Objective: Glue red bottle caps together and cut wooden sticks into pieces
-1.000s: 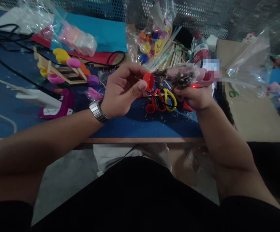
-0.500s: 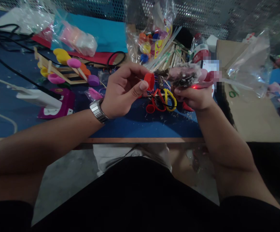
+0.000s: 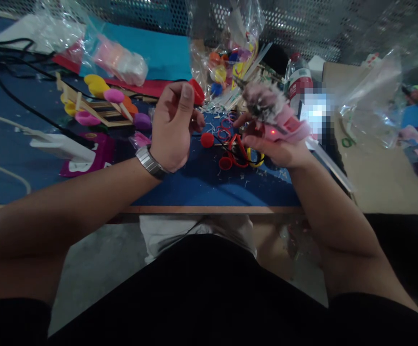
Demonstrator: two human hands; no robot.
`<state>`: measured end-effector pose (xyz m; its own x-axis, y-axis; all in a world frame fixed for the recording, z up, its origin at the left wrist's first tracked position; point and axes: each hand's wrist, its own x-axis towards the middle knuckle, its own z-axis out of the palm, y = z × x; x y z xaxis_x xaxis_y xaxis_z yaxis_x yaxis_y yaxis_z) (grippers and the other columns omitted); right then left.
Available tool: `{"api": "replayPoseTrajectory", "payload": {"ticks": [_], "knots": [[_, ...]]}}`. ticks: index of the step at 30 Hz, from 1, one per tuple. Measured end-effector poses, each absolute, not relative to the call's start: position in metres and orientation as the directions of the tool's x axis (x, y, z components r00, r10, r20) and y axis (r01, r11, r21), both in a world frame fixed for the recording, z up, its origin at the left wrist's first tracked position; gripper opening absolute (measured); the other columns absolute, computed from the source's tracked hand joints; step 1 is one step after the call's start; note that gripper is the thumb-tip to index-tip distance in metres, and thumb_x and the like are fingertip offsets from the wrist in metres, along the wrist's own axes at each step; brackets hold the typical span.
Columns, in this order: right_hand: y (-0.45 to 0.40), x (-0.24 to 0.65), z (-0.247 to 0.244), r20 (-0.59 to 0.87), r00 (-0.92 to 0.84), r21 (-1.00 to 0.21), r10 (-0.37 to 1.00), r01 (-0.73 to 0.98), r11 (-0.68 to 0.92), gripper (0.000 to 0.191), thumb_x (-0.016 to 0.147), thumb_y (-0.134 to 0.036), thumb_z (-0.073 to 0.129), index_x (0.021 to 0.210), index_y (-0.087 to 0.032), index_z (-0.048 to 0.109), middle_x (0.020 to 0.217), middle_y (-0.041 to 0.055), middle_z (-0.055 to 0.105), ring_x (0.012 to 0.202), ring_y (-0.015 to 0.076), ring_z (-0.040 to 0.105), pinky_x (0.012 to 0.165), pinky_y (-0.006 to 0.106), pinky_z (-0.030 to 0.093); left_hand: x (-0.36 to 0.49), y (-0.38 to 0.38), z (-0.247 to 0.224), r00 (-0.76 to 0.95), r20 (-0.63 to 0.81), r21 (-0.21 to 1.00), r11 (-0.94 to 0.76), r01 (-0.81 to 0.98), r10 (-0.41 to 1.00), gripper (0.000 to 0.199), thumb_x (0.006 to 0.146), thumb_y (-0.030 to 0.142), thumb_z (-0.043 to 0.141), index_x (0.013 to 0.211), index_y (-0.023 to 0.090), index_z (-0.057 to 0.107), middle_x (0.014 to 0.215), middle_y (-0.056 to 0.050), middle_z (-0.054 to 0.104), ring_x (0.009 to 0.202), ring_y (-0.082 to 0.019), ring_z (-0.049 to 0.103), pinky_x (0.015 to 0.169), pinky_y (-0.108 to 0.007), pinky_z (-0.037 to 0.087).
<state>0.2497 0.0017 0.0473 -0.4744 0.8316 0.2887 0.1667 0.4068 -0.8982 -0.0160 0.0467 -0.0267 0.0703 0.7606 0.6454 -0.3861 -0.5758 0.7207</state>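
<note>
Between the thumb and fingers of my left hand (image 3: 175, 122) is a red bottle cap (image 3: 196, 92), raised over the table. My right hand (image 3: 276, 146) is closed around a pink hot glue gun (image 3: 284, 117) with a lit red light; its nozzle points up and to the left, and grey, fuzzy residue clings to its front. A glue stick (image 3: 333, 168) sticks out of its back. Below the hands lie more red caps (image 3: 225, 163) and scissors with red and yellow handles (image 3: 254, 157). A popsicle-stick frame with coloured caps (image 3: 104, 113) stands to the left.
A purple power strip (image 3: 86, 158) with a white plug sits at left, with black cables behind it. Plastic bags (image 3: 120, 62), a bottle (image 3: 299, 79) and bags of coloured caps (image 3: 219, 72) line the back. Cardboard (image 3: 382, 173) covers the right side.
My left hand has lifted and turned, taking the red cap up and to the left. The glue gun's nozzle has swung upward, away from the cap.
</note>
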Motion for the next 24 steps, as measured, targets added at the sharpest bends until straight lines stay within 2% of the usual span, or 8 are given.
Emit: {"api": "replayPoseTrajectory", "payload": {"ticks": [2, 5, 8, 10, 13, 17, 22, 24], "knots": [[0.001, 0.250, 0.046, 0.304, -0.536, -0.832, 0.788, 0.254, 0.494, 0.057, 0.085, -0.062, 0.094, 0.127, -0.029, 0.074, 0.125, 0.0078, 0.079, 0.097, 0.0260, 0.073, 0.091, 0.046, 0.065, -0.021, 0.057, -0.034, 0.054, 0.663, 0.701, -0.595, -0.393, 0.746, 0.026, 0.121, 0.058, 0.043, 0.131, 0.038, 0.055, 0.112, 0.009, 0.068, 0.078, -0.002, 0.055, 0.062, -0.028, 0.042], [0.003, 0.250, 0.041, 0.338, -0.646, -0.642, 0.684, 0.373, 0.670, 0.059, 0.083, -0.068, 0.093, 0.122, -0.029, 0.074, 0.114, 0.0092, 0.076, 0.111, 0.0357, 0.073, 0.099, 0.053, 0.063, -0.028, 0.069, -0.042, 0.017, 0.625, 0.748, -0.592, -0.300, 0.781, 0.034, 0.119, 0.067, 0.036, 0.130, 0.038, 0.049, 0.112, 0.008, 0.065, 0.081, -0.003, 0.052, 0.064, -0.027, 0.038], [0.008, 0.248, 0.035, 0.334, -0.767, -0.465, 0.548, 0.372, 0.803, 0.053, 0.089, -0.070, 0.085, 0.116, -0.028, 0.069, 0.109, 0.0095, 0.074, 0.104, 0.0338, 0.070, 0.093, 0.050, 0.060, -0.031, 0.077, -0.047, 0.006, 0.601, 0.779, -0.584, -0.229, 0.800, 0.040, 0.116, 0.072, 0.030, 0.131, 0.038, 0.044, 0.107, 0.008, 0.060, 0.083, -0.002, 0.051, 0.066, -0.024, 0.036], [0.010, 0.246, 0.033, 0.330, -0.814, -0.398, 0.478, 0.340, 0.852, 0.049, 0.095, -0.069, 0.079, 0.115, -0.027, 0.064, 0.108, 0.0100, 0.073, 0.099, 0.0316, 0.067, 0.088, 0.048, 0.058, -0.032, 0.081, -0.048, -0.022, 0.591, 0.778, -0.576, -0.250, 0.807, 0.041, 0.116, 0.073, 0.030, 0.129, 0.037, 0.044, 0.106, 0.008, 0.060, 0.082, -0.002, 0.051, 0.064, -0.025, 0.035], [0.011, 0.244, 0.031, 0.317, -0.839, -0.382, 0.443, 0.315, 0.869, 0.043, 0.098, -0.064, 0.076, 0.110, -0.026, 0.060, 0.106, 0.0104, 0.072, 0.100, 0.0317, 0.066, 0.086, 0.047, 0.057, -0.031, 0.084, -0.045, -0.099, 0.511, 0.799, -0.514, -0.312, 0.854, 0.042, 0.114, 0.075, 0.036, 0.125, 0.036, 0.046, 0.105, 0.010, 0.065, 0.079, -0.002, 0.050, 0.062, -0.027, 0.034], [0.011, 0.242, 0.031, 0.267, -0.835, -0.405, 0.481, 0.356, 0.842, 0.037, 0.099, -0.059, 0.075, 0.108, -0.027, 0.059, 0.107, 0.0102, 0.071, 0.104, 0.0319, 0.067, 0.086, 0.046, 0.058, -0.030, 0.083, -0.039, -0.159, 0.406, 0.841, -0.436, -0.321, 0.900, 0.046, 0.110, 0.077, 0.040, 0.125, 0.034, 0.046, 0.103, 0.011, 0.067, 0.078, -0.002, 0.048, 0.064, -0.027, 0.034], [0.012, 0.243, 0.028, 0.290, -0.819, -0.403, 0.496, 0.365, 0.839, 0.043, 0.095, -0.063, 0.077, 0.109, -0.025, 0.062, 0.105, 0.0104, 0.072, 0.101, 0.0314, 0.069, 0.087, 0.045, 0.059, -0.030, 0.076, -0.035, -0.110, 0.473, 0.815, -0.481, -0.322, 0.874, 0.046, 0.111, 0.076, 0.040, 0.125, 0.033, 0.045, 0.104, 0.009, 0.063, 0.081, -0.003, 0.047, 0.066, -0.027, 0.033], [0.012, 0.245, 0.025, 0.317, -0.779, -0.441, 0.541, 0.384, 0.811, 0.045, 0.093, -0.063, 0.080, 0.111, -0.025, 0.064, 0.106, 0.0093, 0.074, 0.098, 0.0307, 0.071, 0.088, 0.046, 0.061, -0.029, 0.068, -0.031, -0.105, 0.494, 0.797, -0.498, -0.341, 0.863, 0.045, 0.113, 0.075, 0.043, 0.122, 0.032, 0.048, 0.104, 0.007, 0.064, 0.083, -0.005, 0.049, 0.068, -0.030, 0.034]]}}
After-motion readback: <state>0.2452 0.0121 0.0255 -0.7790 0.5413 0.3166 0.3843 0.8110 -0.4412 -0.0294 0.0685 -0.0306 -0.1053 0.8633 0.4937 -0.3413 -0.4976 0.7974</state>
